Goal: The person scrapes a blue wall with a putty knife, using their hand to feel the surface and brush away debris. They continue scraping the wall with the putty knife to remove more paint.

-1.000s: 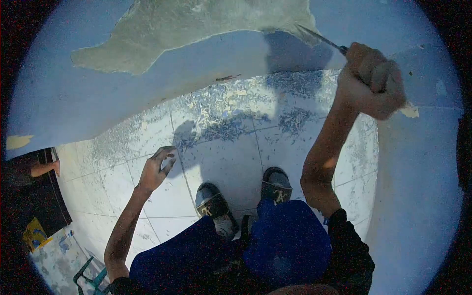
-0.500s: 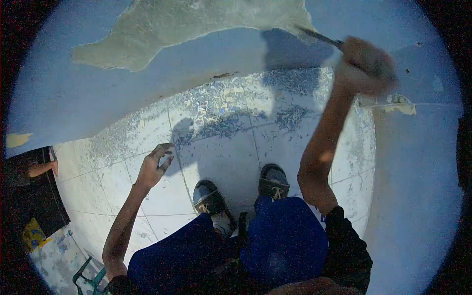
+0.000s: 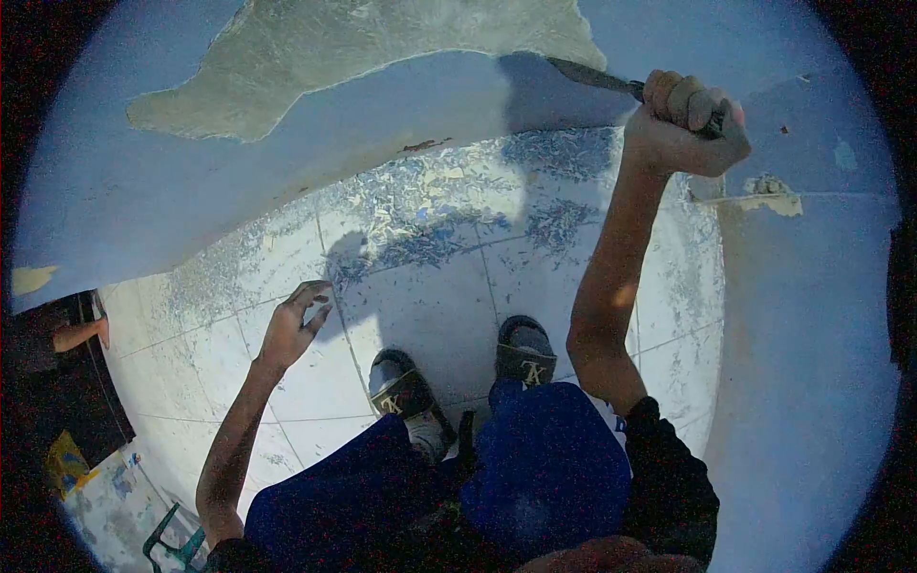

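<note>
Dark and slim, the scraper slants up and leftward from my right hand, its blade tip at the lower edge of the grey patch on the blue wall; whether it touches, I can't tell. My right fist is closed tight round the handle, hiding most of it. My left hand hangs half-curled and holds nothing, above the tiled floor. Flakes litter the wall's foot, beyond my slippers. My shadow falls across them and up the wall. Someone's bare limb shows far left.
</note>
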Demonstrator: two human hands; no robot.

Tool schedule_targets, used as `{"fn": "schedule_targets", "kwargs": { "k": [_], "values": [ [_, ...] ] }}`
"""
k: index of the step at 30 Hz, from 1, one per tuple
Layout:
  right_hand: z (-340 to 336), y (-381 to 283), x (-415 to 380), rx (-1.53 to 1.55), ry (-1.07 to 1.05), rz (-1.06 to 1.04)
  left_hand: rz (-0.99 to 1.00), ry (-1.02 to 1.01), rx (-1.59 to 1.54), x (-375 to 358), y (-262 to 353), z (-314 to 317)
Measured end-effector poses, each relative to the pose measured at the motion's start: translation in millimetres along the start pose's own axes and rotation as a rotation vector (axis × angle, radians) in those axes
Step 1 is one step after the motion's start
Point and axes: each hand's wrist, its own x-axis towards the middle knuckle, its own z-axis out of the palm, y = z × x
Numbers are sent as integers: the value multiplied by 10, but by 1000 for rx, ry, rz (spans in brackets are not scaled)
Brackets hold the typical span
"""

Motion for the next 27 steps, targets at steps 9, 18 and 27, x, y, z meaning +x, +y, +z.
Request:
{"fn": "schedule_targets", "kwargs": {
  "k": [9, 18, 27],
  "values": [
    [55, -188, -133, -455, -3, 147, 21, 8, 38, -55, -15, -10],
    [-75, -125, -178, -390, -93, 286, 20, 1, 42, -105, -51, -1],
    [-28, -142, -213, -376, -70, 300, -29, 8, 49, -139, -25, 1]
  ]
}}
